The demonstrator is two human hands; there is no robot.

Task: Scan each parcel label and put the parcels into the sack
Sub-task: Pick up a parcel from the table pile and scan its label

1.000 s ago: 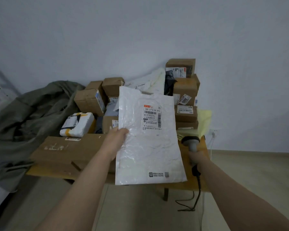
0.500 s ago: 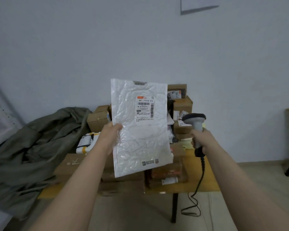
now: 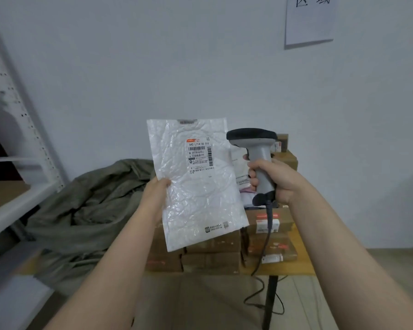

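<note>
My left hand (image 3: 156, 196) grips the left edge of a white padded mailer (image 3: 198, 191) and holds it upright in front of me, its printed label (image 3: 200, 156) with barcodes facing me. Just right of the mailer, my right hand (image 3: 273, 181) grips the grey handle of a barcode scanner (image 3: 255, 148), whose black head sits level with the label. The olive-green sack (image 3: 86, 210) lies crumpled to the left, below the mailer. Several cardboard parcels (image 3: 212, 256) are stacked on the table behind and under my hands.
A wooden table (image 3: 293, 270) holds the parcels; the scanner cable (image 3: 265, 246) hangs off its front edge to the floor. White metal shelving (image 3: 17, 129) stands at the far left. A paper sign (image 3: 309, 20) is on the wall at upper right.
Both hands have risen. The right hand brought the scanner up and left, close beside the mailer's label. The view tilted up, so the parcel pile now sits lower.
</note>
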